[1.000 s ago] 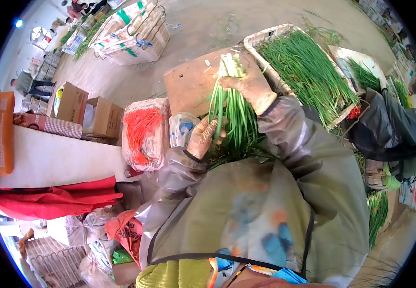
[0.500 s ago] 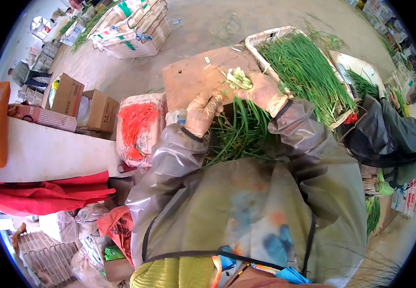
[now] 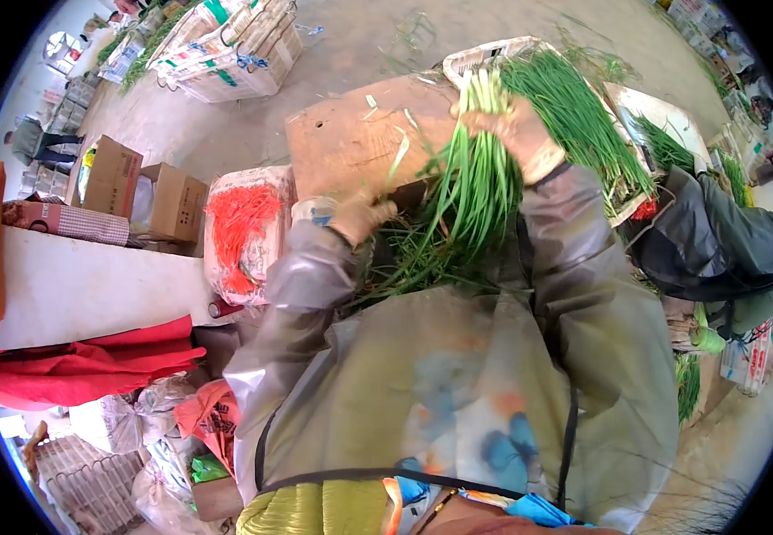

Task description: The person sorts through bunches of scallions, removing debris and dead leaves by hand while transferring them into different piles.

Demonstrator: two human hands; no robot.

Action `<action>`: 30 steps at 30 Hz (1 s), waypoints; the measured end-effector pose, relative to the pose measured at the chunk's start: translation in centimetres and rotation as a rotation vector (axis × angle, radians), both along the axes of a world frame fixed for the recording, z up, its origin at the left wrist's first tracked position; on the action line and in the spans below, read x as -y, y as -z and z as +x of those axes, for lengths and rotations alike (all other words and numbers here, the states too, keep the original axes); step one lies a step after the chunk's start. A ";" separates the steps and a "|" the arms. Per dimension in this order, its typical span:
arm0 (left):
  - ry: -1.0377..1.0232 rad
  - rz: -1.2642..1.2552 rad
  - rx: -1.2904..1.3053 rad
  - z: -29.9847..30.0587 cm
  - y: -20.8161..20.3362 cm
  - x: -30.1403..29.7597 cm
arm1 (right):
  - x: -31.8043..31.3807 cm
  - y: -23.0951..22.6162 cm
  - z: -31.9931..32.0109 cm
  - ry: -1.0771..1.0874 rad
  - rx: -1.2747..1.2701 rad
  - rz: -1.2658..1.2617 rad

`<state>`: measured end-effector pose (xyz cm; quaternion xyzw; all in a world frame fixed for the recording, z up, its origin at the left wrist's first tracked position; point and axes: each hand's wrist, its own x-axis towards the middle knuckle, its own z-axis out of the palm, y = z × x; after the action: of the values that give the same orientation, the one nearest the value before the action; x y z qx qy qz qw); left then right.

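Note:
My right hand (image 3: 522, 134) grips a bunch of garlic chives (image 3: 480, 183), pale stem ends up and long green leaves hanging toward my apron. Behind the bunch lies a brown board (image 3: 359, 134) with a few stripped pale leaves on it. My left hand (image 3: 364, 217) is low at the board's near edge, smeared by motion, so what its fingers do does not show. More loose green leaves (image 3: 413, 263) lie just beyond my apron, between my two arms.
Right of the board, a white basket (image 3: 484, 55) is heaped with chives (image 3: 574, 116). Red ties (image 3: 243, 223) lie on a wrapped stack at left. Cardboard boxes (image 3: 172, 201) and stacked white crates (image 3: 235, 53) stand farther off. Another person's sleeve (image 3: 739, 223) is at right.
The chives in my right hand have swung upright and been raised, their stem ends now above the hand. My left hand has moved away from the right one, down and left.

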<state>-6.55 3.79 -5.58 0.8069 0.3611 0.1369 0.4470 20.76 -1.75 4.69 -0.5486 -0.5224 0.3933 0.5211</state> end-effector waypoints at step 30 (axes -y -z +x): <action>0.350 -0.876 1.038 5.6 -16.0 0.8 | 0.6 -8.5 -8.9 -0.288 -0.776 -0.037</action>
<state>-0.95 2.95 10.39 0.4290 -0.0122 0.2722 0.8612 11.90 -2.37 13.19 -0.2902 -0.3514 0.6489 0.6092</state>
